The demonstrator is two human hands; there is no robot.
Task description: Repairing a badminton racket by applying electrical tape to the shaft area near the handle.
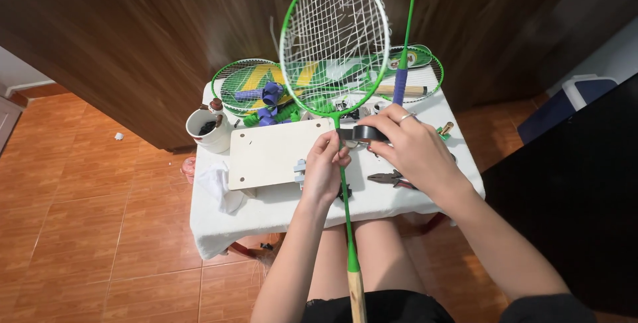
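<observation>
The green badminton racket (334, 44) stands nearly upright in front of the person, its head above the fingers and its bare wooden handle end (357, 293) below them, between the knees. Judged from its build, the racket is light, with a thin, stiff shaft that may flex slightly; the strings look loose and broken in places, so the head is the fragile part and the shaft is the sound place to hold. The left hand (323, 167) is closed around the shaft just below the head, thumb and fingertips (330, 142) pinched together at the point where a strip of black tape meets the shaft. The right hand (412, 150) is curled over a roll of black tape (367, 133), fingers wrapped on its outer rim, just to the right of the left fingertips; the roll looks light, with a tacky strip that will cling on contact. Directly left of the left hand lies a pale wooden board (269, 153) on the white-covered table (226, 220). Pliers (389, 178) lie under the right palm. A white cup (209, 130) stands well left of the fingers.
</observation>
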